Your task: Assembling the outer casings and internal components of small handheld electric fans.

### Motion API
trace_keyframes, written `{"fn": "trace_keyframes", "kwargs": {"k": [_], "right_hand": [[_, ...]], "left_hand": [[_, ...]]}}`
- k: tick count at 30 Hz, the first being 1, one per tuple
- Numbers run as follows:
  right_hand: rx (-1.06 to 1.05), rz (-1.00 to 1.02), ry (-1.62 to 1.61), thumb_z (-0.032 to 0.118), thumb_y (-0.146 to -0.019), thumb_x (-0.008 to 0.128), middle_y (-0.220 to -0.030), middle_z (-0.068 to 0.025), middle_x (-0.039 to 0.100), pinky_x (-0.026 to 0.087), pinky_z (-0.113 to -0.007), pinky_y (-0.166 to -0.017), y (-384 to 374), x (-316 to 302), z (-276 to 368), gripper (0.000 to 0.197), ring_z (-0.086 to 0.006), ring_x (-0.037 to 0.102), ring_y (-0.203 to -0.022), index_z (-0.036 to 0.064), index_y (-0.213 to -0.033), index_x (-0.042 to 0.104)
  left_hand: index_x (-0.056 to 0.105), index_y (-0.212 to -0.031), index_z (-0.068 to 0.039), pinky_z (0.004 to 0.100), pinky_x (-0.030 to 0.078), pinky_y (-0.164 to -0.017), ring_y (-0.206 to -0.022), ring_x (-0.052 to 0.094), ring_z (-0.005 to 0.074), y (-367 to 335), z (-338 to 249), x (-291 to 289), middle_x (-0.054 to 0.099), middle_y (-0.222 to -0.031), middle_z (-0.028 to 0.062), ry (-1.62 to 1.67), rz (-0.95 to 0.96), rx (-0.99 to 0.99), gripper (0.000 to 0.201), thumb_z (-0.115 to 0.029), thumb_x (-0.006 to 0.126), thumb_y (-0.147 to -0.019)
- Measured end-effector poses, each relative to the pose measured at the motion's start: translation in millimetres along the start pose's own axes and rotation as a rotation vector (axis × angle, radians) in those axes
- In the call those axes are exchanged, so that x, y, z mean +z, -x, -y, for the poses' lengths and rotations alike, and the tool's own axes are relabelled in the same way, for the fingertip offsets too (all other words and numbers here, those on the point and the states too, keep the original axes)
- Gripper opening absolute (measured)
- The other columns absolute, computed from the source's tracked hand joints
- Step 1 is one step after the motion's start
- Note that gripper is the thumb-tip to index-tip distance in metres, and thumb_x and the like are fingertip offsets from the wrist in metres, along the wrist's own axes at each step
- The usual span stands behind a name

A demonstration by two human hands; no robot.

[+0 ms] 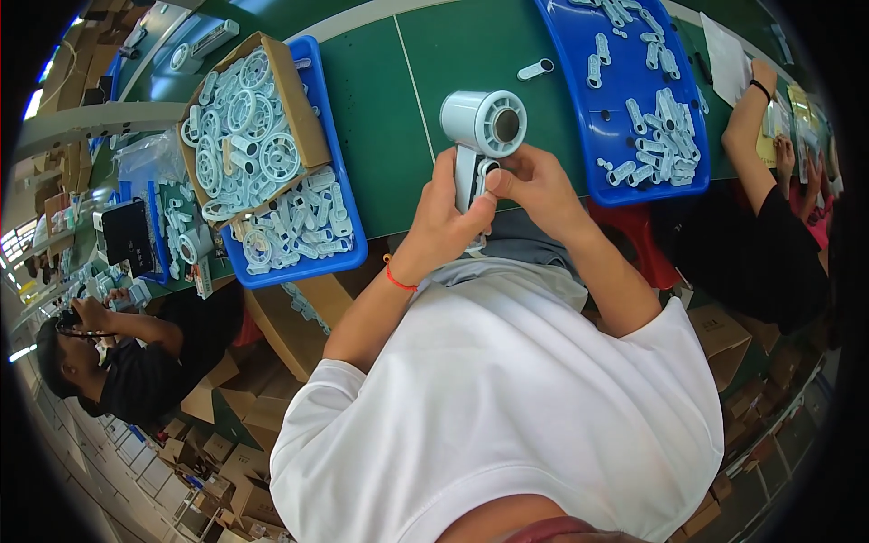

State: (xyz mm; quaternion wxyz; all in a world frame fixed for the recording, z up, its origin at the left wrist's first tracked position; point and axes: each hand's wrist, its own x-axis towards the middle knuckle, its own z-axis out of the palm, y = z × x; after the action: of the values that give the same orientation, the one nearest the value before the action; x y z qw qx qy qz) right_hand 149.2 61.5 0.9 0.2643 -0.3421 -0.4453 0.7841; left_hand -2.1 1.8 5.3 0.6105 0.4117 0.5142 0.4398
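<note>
A pale blue handheld fan (459,118) with a round, short-barrelled head and a dark disc in its face is held up in front of my chest. My left hand (444,222) is closed around its handle from the left. My right hand (541,188) pinches a small, long pale panel (487,166) with a dark end against the handle's right side. The thumb partly covers that panel, so I cannot tell whether it sits in the handle. A similar small panel (535,70) lies alone on the green table (385,118) beyond the fan.
At right, a blue tray (593,136) carries many loose small panels. To the left, a cardboard box (303,109) of ring-shaped parts rests on another blue tray (360,242) of pale parts. One person (136,362) works at far left; another person's arm (748,122) reaches in at right.
</note>
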Motion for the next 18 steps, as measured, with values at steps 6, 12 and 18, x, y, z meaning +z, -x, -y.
{"fn": "trace_keyframes", "kwargs": {"k": [6,12,18], "right_hand": [[0.007,0.103,-0.016,0.027,-0.078,0.07,-0.122,-0.0092,0.048,0.044,-0.031,-0.088,-6.7,-5.3,-15.7,0.066,-0.0175,0.052,-0.105,0.0013,-0.13,0.038],[-0.545,-0.084,0.517,0.009,-0.079,0.063,-0.108,-0.0069,0.054,0.042,-0.031,-0.089,-24.3,9.1,-18.2,0.048,-0.0187,0.052,-0.102,0.0026,-0.123,0.042],[-0.772,-0.269,0.703,-0.001,-0.077,0.062,-0.089,-0.0066,0.052,0.044,-0.038,-0.088,-45.4,9.6,-29.5,0.028,-0.0197,0.055,-0.086,0.0052,-0.098,0.046]], "left_hand": [[0.028,-0.124,0.004,0.0337,0.047,-0.072,-0.085,0.056,0.023,-0.9,-1.3,0.2,0.052,-0.096,0.0177,-0.283,-0.01,0.102,0.06,-0.011,0.061,-0.075],[0.027,-0.13,0.0,0.0373,0.036,-0.09,-0.106,0.037,0.0297,-8.3,24.5,-10.1,0.031,-0.121,0.0194,-0.568,-0.457,0.57,0.075,-0.01,0.067,-0.068],[0.055,-0.098,0.0,0.03,0.045,-0.067,-0.076,0.056,0.0213,-3.9,41.6,-27.6,0.053,-0.089,0.0118,-0.508,-0.438,0.453,0.023,0.002,0.056,-0.075]]}}
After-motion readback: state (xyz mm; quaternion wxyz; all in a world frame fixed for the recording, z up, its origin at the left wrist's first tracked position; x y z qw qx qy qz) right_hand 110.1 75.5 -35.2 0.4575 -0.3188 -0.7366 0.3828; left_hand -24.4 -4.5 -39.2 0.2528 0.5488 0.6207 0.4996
